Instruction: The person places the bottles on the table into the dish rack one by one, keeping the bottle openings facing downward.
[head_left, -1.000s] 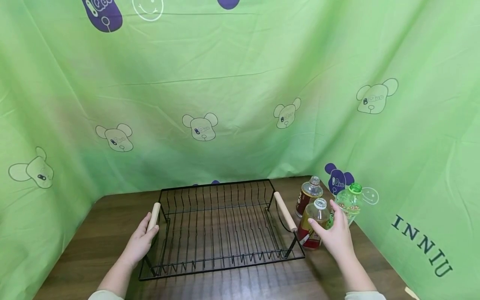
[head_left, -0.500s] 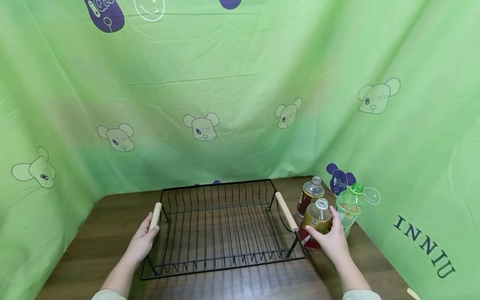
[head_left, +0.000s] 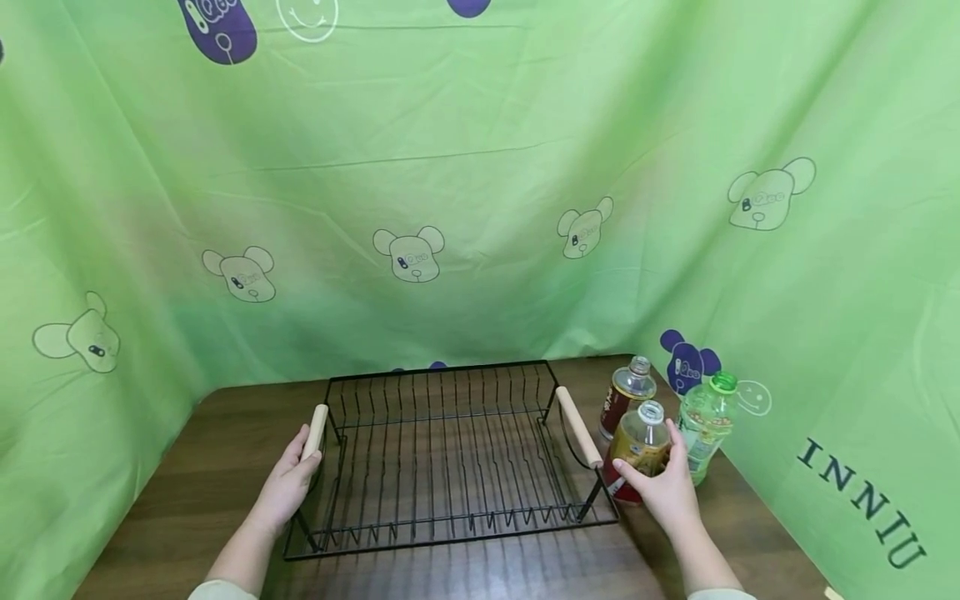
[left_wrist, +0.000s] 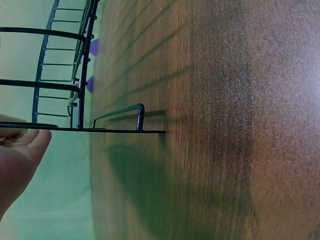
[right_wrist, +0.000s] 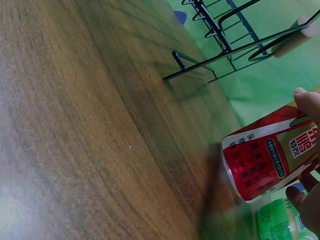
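Note:
A black wire dish rack [head_left: 442, 371] with wooden side handles stands on the table. My left hand [head_left: 281, 487] holds its left wooden handle [head_left: 315, 432]; the rack's wires partly hide the fingertips in the left wrist view. At the rack's right, my right hand [head_left: 667, 487] grips a clear-necked, uncapped bottle with a red and gold label [head_left: 637, 450], thumb on one side and fingers on the other. That bottle looks upright in the head view. Its red lower part [right_wrist: 260, 160] shows in the right wrist view, though whether the base touches the table I cannot tell.
Behind the gripped bottle stands an uncapped bottle with a dark brown label [head_left: 618, 408]. To its right is a green-necked clear bottle [head_left: 705, 425]. A green printed curtain [head_left: 480, 192] surrounds the brown wooden table [head_left: 202, 450].
My right hand has moved slightly left and down and closed round the red and gold bottle. The left hand stays on the handle. The head view has shifted slightly.

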